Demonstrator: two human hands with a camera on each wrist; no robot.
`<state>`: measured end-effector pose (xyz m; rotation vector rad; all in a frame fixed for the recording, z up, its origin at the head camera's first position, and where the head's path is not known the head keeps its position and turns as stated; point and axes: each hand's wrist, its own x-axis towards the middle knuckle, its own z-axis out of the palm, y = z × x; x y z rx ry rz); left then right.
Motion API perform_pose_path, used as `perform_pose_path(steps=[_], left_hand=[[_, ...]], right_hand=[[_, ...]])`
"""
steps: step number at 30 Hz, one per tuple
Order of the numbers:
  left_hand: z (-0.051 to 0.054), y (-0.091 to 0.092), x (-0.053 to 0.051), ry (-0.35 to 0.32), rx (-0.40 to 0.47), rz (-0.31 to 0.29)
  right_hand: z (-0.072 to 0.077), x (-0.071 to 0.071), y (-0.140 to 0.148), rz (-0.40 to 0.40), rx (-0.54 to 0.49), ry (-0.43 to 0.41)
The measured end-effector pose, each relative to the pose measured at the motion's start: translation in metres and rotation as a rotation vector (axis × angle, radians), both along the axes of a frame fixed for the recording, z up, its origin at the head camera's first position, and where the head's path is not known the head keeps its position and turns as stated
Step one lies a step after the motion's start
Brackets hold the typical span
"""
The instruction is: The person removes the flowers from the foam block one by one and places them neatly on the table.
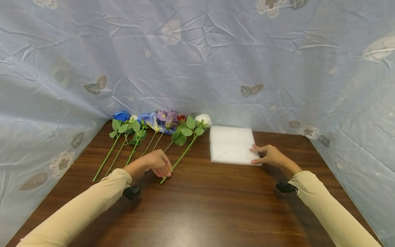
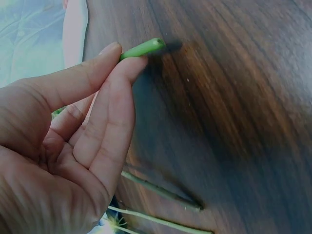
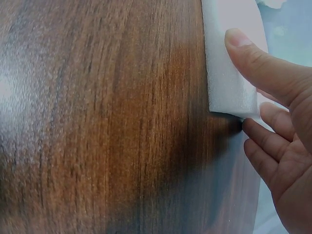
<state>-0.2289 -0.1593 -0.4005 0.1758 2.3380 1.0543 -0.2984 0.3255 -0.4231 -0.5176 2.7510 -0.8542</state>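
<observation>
Between thumb and forefinger, my left hand point(image 1: 158, 164) pinches the green stem point(image 2: 141, 48) of a white artificial rose point(image 1: 203, 119) near its cut end. The rose's bloom lies at the back of the table, left of a white foam block point(image 1: 231, 144). The block lies flat, with a few small holes near its front edge. My right hand point(image 1: 271, 156) holds the block by its right side. In the right wrist view the thumb point(image 3: 251, 51) lies on the foam and the other fingers are at its end, some partly hidden.
Several artificial flowers lie side by side on the brown wooden table point(image 1: 197, 206), including a blue rose point(image 1: 121, 116), a purple flower point(image 1: 168, 119) and a red flower point(image 1: 181, 118). Behind the table and along its sides hangs a patterned grey-blue cloth point(image 1: 191, 68).
</observation>
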Motion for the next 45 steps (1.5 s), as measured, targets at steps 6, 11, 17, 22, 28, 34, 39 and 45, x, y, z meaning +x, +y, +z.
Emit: perform_pose_path(steps=[6, 11, 17, 22, 28, 34, 39, 45], left_hand=[[-0.004, 0.006, -0.001, -0.016, 0.026, 0.044], [-0.006, 0.012, -0.001, -0.042, 0.053, 0.074], [-0.008, 0.016, -0.001, -0.051, 0.08, 0.13], [-0.008, 0.015, 0.0, -0.049, 0.085, 0.161], [-0.007, 0.011, -0.001, -0.04, 0.082, 0.165], [-0.005, 0.009, -0.004, -0.038, 0.07, 0.17], [-0.005, 0.009, -0.005, -0.043, 0.062, 0.176], [-0.005, 0.009, -0.005, -0.055, 0.059, 0.174]], right_hand=[[0.0, -0.001, 0.0, 0.0, -0.004, 0.003], [0.001, -0.002, 0.0, 0.003, 0.008, -0.001], [0.001, -0.001, 0.001, 0.008, 0.008, 0.006], [0.0, 0.0, 0.0, 0.007, 0.008, 0.007], [-0.001, 0.0, 0.001, 0.014, -0.003, 0.013], [0.0, -0.001, 0.0, 0.015, -0.003, 0.011], [-0.001, -0.001, 0.0, 0.018, -0.002, 0.014], [-0.001, -0.001, 0.002, 0.015, 0.0, 0.017]])
